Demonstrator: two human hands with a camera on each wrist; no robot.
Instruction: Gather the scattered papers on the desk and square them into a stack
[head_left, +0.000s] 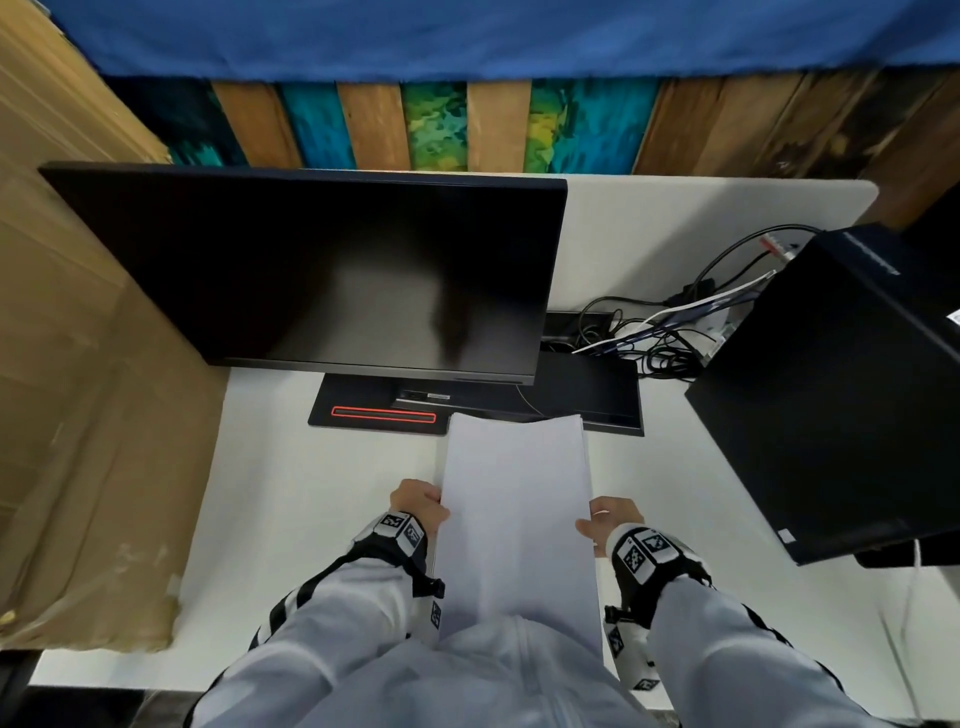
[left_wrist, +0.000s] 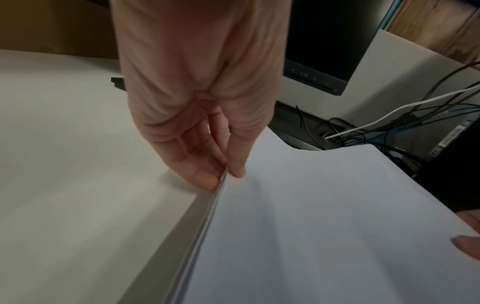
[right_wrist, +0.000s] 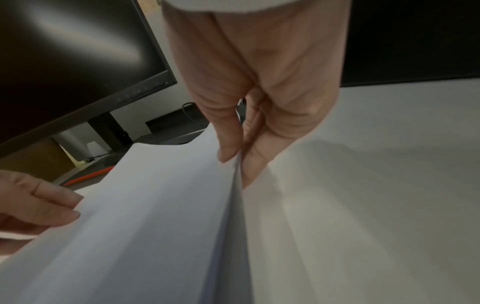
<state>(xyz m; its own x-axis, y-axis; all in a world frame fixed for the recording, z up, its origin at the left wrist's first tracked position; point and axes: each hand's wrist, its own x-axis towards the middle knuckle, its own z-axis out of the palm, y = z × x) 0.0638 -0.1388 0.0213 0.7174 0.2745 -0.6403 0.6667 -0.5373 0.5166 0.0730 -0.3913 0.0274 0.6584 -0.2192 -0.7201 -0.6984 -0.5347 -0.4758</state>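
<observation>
White sheets, thin and limp, are already gathered: your left hand (head_left: 418, 506) pinches the paper stack (head_left: 514, 519) by its left long edge, and your right hand (head_left: 610, 522) pinches the right one. You hold it in front of the monitor (head_left: 311, 270), its far edge bowing near the monitor's base. I judge squaring is in hand; next, tap an edge on the smooth pale tabletop (head_left: 322, 519). A black computer tower (head_left: 831, 389) stands right of the monitor.

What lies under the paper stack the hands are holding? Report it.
Under the paper stack, gripped at its sides by the left hand and right hand, the white desk shows beside both edges. The desk directly beneath is covered, so anything there cannot be seen.
</observation>
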